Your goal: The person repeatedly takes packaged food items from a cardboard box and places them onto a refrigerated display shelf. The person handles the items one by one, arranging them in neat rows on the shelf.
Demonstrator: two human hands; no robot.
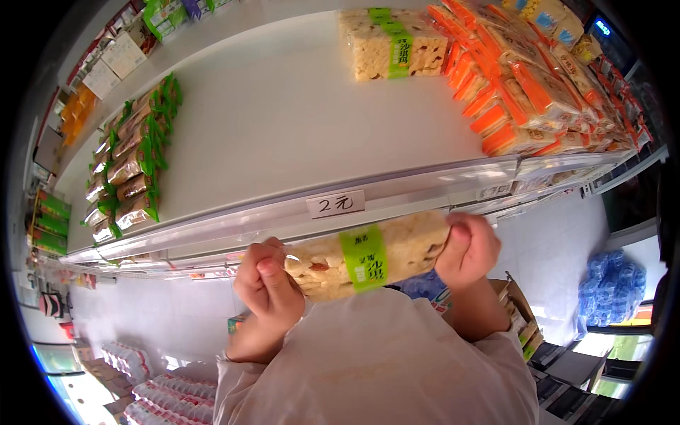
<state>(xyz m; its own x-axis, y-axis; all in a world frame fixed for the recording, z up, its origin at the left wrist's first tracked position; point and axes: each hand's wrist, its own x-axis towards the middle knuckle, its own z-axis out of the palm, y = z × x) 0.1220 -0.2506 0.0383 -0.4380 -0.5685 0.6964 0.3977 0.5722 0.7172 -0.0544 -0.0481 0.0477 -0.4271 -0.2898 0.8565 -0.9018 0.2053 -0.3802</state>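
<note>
Both hands hold one clear-wrapped sachima bar [404,249] with a green label band, level in front of my chest. My left hand [268,279] pinches the wrapper at its left end. At the other end, my right hand [467,249] grips the wrapper between thumb and fingers. Just beyond the bar runs the front edge of a white shelf [276,122], with a handwritten price card [336,204] in its rail. A block of similar sachima bars [366,50] with green bands stands farther back on that shelf.
Orange-wrapped snack packs [510,95] are piled high at the shelf's right. Green-and-clear packaged snacks [135,164] are stacked at its left. An open carton [515,313] sits low by my right arm. Shrink-wrapped bottles [170,398] and blue bottle packs [611,287] rest on the floor.
</note>
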